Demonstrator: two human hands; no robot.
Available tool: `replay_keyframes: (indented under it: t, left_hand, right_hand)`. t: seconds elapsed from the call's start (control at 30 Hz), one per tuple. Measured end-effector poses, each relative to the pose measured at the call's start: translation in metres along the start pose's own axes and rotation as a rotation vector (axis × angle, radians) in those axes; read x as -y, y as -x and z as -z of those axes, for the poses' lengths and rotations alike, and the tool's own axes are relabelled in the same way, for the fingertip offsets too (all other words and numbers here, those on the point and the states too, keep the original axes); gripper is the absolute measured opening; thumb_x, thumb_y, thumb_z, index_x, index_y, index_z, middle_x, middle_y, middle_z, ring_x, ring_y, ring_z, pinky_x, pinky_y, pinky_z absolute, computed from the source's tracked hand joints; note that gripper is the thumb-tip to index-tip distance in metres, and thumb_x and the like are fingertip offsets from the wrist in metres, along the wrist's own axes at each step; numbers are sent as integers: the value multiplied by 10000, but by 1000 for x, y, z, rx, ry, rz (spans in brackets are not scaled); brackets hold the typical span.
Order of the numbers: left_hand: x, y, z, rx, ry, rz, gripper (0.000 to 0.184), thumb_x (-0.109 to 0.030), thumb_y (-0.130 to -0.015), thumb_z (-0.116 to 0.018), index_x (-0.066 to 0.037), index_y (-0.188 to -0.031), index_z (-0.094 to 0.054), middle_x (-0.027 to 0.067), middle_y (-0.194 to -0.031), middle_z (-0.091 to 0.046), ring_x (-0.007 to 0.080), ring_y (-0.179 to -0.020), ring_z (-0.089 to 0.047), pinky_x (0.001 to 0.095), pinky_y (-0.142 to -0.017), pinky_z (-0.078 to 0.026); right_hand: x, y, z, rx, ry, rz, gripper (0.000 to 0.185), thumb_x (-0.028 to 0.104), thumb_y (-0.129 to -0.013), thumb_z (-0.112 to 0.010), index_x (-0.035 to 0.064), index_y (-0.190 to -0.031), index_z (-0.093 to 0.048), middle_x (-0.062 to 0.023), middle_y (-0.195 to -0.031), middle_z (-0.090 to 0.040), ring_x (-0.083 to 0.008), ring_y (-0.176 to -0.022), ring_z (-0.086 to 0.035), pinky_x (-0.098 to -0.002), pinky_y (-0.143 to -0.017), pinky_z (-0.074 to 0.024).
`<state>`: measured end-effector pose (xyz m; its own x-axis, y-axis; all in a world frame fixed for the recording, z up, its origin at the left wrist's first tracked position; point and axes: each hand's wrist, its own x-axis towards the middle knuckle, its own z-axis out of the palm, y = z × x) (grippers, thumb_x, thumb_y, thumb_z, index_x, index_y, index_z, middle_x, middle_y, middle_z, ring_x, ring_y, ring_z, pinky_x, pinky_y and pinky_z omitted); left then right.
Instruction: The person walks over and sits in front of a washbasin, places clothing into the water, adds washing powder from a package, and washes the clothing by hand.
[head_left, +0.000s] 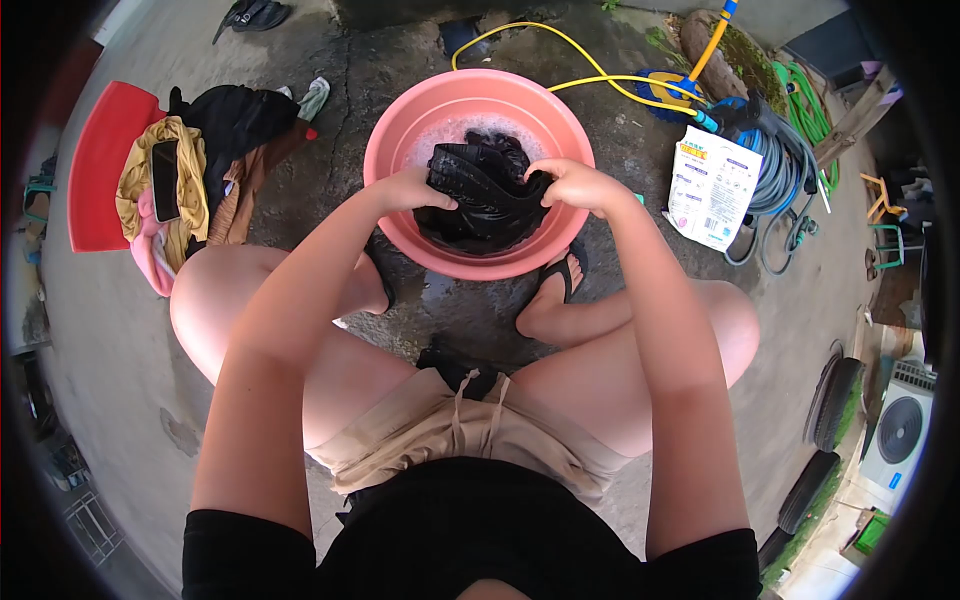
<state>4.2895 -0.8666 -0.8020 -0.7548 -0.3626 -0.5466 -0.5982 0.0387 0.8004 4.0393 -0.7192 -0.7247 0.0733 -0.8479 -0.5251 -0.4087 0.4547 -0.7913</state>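
Note:
A wet black garment (485, 195) is bunched up in a pink plastic basin (405, 115) with soapy suds (440, 130). My left hand (415, 192) grips the garment at its left side, fingers hidden behind the cloth and thumb on top. At the upper right of the cloth, my right hand (575, 187) pinches another edge of it. Between the two hands the fabric is stretched out above the basin's bottom. Part of the garment lies lower in the suds.
Left, a red stool (95, 180) bears clothes and a phone (165, 180). To the right are a white detergent bag (712, 190), a coiled grey hose (785, 165) and a brush with a yellow handle (712, 40). A yellow hose (600, 70) runs behind the basin.

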Motion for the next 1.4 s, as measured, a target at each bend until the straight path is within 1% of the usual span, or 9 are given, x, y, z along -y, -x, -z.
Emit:
replay_keyframes:
  t: [0.17, 0.2, 0.3, 0.33, 0.43, 0.57, 0.8, 1.07, 1.4]
  left_hand:
    - [44, -25, -2, -60, -127, 149, 503, -290, -795, -700, 13, -1181, -592, 121, -1128, -644, 223, -1074, -589, 336, -955, -424]
    - [35, -21, -3, -167, -145, 112, 489, -331, -805, -691, 30, -1126, -613, 137, -1058, -666, 233, -1003, -624, 342, -885, -459]
    - [34, -42, 1, -556, -145, 140, 461, -345, -807, -690, 28, -1070, -627, 165, -1029, -665, 256, -964, -641, 342, -845, -473]
    - [35, -49, 0, -645, -27, 50, 550, -375, -791, -681, 45, -1130, -574, 249, -994, -647, 375, -970, -622, 416, -857, -466]
    - [32, -74, -8, -944, -159, 1, 499, -334, -832, -667, 37, -1144, -552, 217, -1011, -653, 334, -916, -649, 374, -830, -485]
    - [47, -111, -26, -1014, -307, -69, 575, -356, -860, -589, -78, -1335, -425, 223, -1274, -510, 372, -1177, -493, 487, -966, -380]
    - [86, -152, -58, -772, -839, 20, 736, -559, -788, -577, -295, -1431, -336, 146, -1524, -183, 412, -1377, -186, 691, -1024, -163]
    - [112, -185, -72, -801, -681, 59, 718, -476, -788, -612, -228, -1415, -364, 196, -1429, -321, 442, -1183, -421, 538, -849, -452]
    - [141, -215, -69, -596, -575, 269, 627, -516, -835, -544, -89, -1291, -488, 257, -1233, -509, 444, -1097, -485, 554, -899, -386]
  right_hand:
    - [-31, -48, -25, -112, 50, -190, 537, -64, -678, -565, -24, -1212, -529, -117, -1115, -604, -194, -1014, -558, -301, -856, -435]
    - [-93, -96, -24, -155, 57, -11, 573, 22, -721, -584, 20, -1285, -481, -235, -1183, -575, -314, -1139, -555, -379, -924, -448]
    - [-66, -93, -36, -594, 16, 70, 451, 47, -776, -570, 31, -1223, -512, -226, -1165, -585, -325, -1116, -567, -390, -918, -454]
    - [-67, -102, -35, -650, -7, 49, 401, 67, -810, -561, 37, -1207, -512, -219, -1160, -585, -345, -1117, -557, -405, -922, -447]
    - [-63, -119, -35, -749, 33, 30, 419, 66, -806, -568, 41, -1218, -496, -227, -1126, -591, -364, -1100, -553, -415, -934, -435]
    - [-92, -167, -46, -882, 160, 119, 455, 120, -798, -611, 56, -1230, -485, -235, -1155, -559, -376, -1102, -532, -426, -924, -437]
    - [-132, -218, -59, -855, 515, 15, 807, 378, -680, -739, 246, -1393, -384, -204, -1471, -208, -443, -1308, -300, -718, -940, -272]
    - [-167, -250, -60, -786, 431, -13, 777, 400, -685, -718, 267, -1384, -406, -288, -1387, -321, -490, -1165, -445, -484, -912, -453]
    - [-203, -285, -73, -696, 555, -181, 749, 496, -775, -612, 294, -1432, -314, -280, -1377, -368, -532, -1243, -341, -561, -976, -375]
